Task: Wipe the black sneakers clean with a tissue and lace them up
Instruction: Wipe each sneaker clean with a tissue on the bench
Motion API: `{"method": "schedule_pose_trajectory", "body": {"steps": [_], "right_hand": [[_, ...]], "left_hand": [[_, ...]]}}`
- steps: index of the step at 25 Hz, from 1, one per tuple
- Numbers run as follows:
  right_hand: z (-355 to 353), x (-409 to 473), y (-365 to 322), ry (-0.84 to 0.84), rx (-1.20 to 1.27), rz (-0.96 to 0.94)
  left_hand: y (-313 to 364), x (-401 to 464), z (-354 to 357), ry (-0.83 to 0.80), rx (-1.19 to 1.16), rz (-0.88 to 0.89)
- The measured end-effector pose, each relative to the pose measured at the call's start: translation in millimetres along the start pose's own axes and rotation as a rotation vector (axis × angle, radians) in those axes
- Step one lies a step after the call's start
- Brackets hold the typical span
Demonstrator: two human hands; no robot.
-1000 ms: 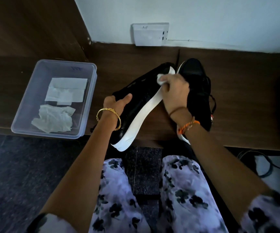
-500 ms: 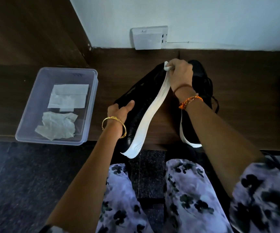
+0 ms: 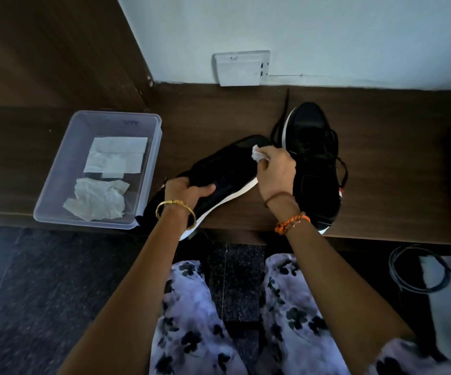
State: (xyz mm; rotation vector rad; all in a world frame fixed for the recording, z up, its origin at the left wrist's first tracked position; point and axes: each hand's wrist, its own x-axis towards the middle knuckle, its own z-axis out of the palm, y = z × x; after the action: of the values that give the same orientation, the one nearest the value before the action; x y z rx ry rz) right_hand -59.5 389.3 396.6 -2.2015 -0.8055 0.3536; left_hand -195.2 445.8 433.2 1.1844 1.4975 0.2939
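Two black sneakers with white soles lie on a dark wooden bench point(image 3: 381, 163). My left hand point(image 3: 189, 192) grips the heel end of the left sneaker point(image 3: 224, 169), which lies tilted with its white sole edge facing right. My right hand point(image 3: 274, 171) holds a crumpled white tissue point(image 3: 258, 156) against that sneaker's toe end. The right sneaker point(image 3: 313, 158) stands beside it, toe toward the wall, its black laces point(image 3: 281, 123) loose.
A clear plastic tub point(image 3: 56, 185) at the left of the bench holds folded and crumpled tissues point(image 3: 102, 196). A white socket plate point(image 3: 242, 67) sits on the wall behind. Cables point(image 3: 419, 272) lie on the floor at right. My patterned trousers fill the foreground.
My right hand has come back from the sneaker's far tip toward me along the sole with the tissue. My left hand has closed round the heel end, and the sneaker has rolled flatter.
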Motion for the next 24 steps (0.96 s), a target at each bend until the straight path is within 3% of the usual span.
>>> {"method": "schedule_pose_trajectory", "body": {"steps": [2,4,5,8,10,15,17,19,21,24], "right_hand": [[12.0,-2.2,-0.2,-0.087,-0.105,0.024],[24.1,-25.7,-6.4,-0.095,-0.058,-0.109],[28.2,-38.8,-8.2,-0.11,-0.009,-0.197],[27.8,-41.5,-5.3,-0.238,-0.05,-0.322],[21.4,-15.1,0.0,-0.177,-0.126,-0.263],[8.1,29.8,11.1,-0.024,-0.234,0.083],[16.7,5.9,4.3,0.002,-0.154,-0.064],[24.9,-25.5,2.3,-0.1,-0.059,-0.264],[26.0,-30.1,3.7,-0.245,-0.053,-0.314],[23.1,13.2,4.9,-0.159,-0.212,-0.251]], "left_hand": [[-3.5,8.4,-3.7,-0.082,-0.103,-0.08],[0.0,14.1,-1.1,-0.246,-0.308,-0.231],[1.4,19.8,2.1,-0.259,-0.29,-0.276],[5.1,28.6,2.7,-0.185,0.251,-0.274],[3.0,32.1,1.1,-0.245,0.458,-0.233],[-2.6,43.8,5.7,-0.276,0.523,-0.233],[-6.0,44.0,1.0,-0.297,0.588,-0.203],[-4.1,47.5,2.9,-0.319,0.636,-0.196],[0.3,51.2,9.4,-0.277,0.681,-0.223],[3.0,52.4,12.7,-0.277,0.735,-0.264]]}}
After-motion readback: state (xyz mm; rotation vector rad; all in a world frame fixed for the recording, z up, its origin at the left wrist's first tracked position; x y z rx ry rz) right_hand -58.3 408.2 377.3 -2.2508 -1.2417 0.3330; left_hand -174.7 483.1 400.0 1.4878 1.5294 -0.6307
